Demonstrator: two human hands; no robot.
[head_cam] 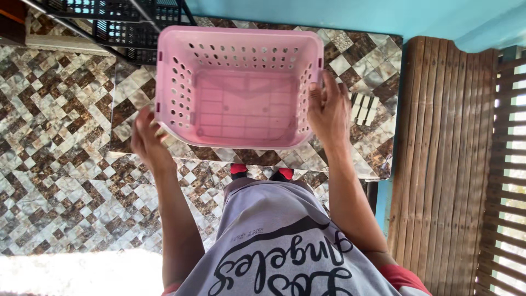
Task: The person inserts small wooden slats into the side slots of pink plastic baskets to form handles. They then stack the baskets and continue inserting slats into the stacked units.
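Note:
An empty pink plastic laundry basket (pixel 174 82) with holed sides is held between both my hands, over a table (pixel 359 156) with a brown and cream mosaic top. My left hand (pixel 146 140) grips its near left corner from below. Pressed against its right wall, my right hand (pixel 329 109) has its fingers up at the rim. Whether the basket rests on the table or hangs just above it I cannot tell.
A small row of white pegs (pixel 364 108) lies on the table right of the basket. Black plastic crates (pixel 129 30) stand at the far left. A bamboo bench (pixel 446 148) runs along the right. The floor (pixel 49 137) has the same mosaic pattern.

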